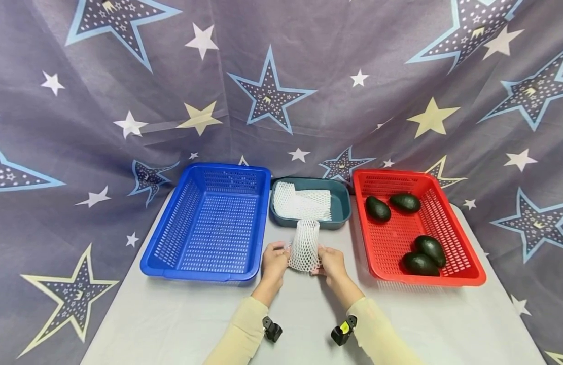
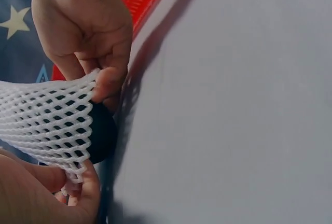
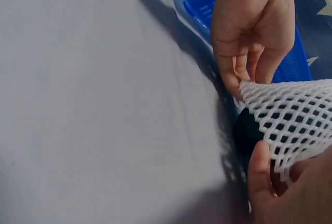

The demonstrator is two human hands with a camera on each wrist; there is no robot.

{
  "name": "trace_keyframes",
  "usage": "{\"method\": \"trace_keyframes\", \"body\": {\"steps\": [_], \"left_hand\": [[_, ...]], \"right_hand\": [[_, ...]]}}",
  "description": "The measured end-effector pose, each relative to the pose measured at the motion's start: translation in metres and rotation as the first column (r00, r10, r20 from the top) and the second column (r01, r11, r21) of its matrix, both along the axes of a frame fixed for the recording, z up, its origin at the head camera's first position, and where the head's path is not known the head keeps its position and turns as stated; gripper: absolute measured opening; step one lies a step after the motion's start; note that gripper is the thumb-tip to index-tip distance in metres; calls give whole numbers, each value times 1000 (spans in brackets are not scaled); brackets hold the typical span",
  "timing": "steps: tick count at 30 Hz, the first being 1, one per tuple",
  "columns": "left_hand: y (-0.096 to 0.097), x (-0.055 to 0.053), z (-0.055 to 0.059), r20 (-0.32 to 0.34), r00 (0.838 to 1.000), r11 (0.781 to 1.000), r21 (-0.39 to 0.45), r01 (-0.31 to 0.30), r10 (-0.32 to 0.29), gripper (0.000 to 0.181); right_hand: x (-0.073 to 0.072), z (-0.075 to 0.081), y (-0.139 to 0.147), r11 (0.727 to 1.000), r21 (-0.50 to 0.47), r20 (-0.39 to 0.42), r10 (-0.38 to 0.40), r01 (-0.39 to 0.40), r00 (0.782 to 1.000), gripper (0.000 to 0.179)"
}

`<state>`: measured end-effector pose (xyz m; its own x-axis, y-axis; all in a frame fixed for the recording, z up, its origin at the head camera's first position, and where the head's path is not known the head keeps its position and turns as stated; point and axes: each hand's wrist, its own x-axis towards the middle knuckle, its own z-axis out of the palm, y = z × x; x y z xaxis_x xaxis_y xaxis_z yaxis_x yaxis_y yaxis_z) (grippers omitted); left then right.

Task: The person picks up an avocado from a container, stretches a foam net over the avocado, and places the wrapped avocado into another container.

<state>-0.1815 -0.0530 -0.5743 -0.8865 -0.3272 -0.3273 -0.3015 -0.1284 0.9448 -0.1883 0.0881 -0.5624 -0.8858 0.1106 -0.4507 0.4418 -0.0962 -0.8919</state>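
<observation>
A white foam net sleeve (image 1: 305, 244) is held between both hands just in front of the green tray. Inside it sits a dark avocado (image 2: 104, 133), whose rounded end pokes out of the sleeve's near opening in both wrist views. My left hand (image 1: 274, 264) pinches the left edge of that opening between thumb and fingers. On the opposite edge, my right hand (image 1: 333, 263) pinches the mesh; in the right wrist view its thumb lies along the rim. Most of the avocado is hidden by the mesh.
The dark green tray (image 1: 341, 209) behind the hands holds more white foam nets (image 1: 309, 204). At the left stands a blue basket (image 1: 149, 263). A red basket (image 1: 468, 279) on the right contains several avocados (image 1: 378, 209). A star-patterned cloth (image 1: 336, 116) hangs behind.
</observation>
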Motion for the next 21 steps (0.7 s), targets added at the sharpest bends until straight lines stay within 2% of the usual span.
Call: {"method": "trace_keyframes", "body": {"steps": [7, 15, 18, 21], "left_hand": [[2, 0, -3, -31, 1000, 992, -128, -7, 3, 22], [2, 3, -7, 22, 999, 962, -270, 46, -41, 25], [2, 3, -8, 21, 998, 950, -306, 63, -60, 24], [1, 2, -9, 5, 997, 927, -367, 73, -77, 22]], "right_hand": [[1, -4, 1, 1000, 19, 8, 22, -22, 1000, 32], [2, -10, -2, 993, 121, -19, 11, -8, 1000, 29], [1, -15, -2, 973, 232, -60, 18, -4, 998, 26], [0, -19, -1, 918, 396, -127, 81, -24, 989, 25]]}}
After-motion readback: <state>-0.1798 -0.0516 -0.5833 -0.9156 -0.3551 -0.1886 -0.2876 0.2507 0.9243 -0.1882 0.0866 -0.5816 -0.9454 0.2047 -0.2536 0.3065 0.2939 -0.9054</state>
